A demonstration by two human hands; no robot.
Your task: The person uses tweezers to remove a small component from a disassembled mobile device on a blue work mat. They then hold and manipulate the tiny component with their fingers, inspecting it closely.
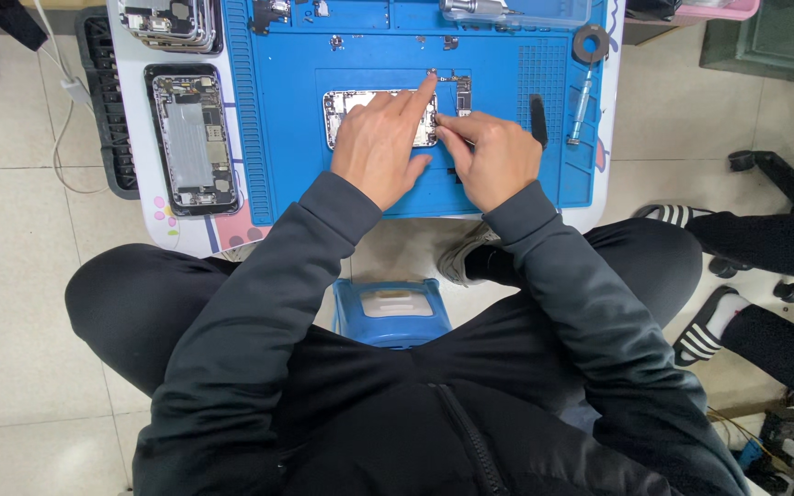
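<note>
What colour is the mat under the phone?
The mat is bright blue, seen in the head view.

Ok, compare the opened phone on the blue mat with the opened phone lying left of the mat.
The phone on the blue mat lies crosswise; the phone left of the mat lies lengthwise. The left hand covers much of the first and the right hand is at its edge, while the second lies untouched. Both are open, with their insides showing.

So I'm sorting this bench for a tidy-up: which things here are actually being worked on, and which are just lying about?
In use:
opened phone under the left hand
small circuit board
right hand, fingertips at the phone's edge

Lying about:
second opened phone
stack of phone housings
screwdriver
black pry tool
tape roll
blue mat
</note>
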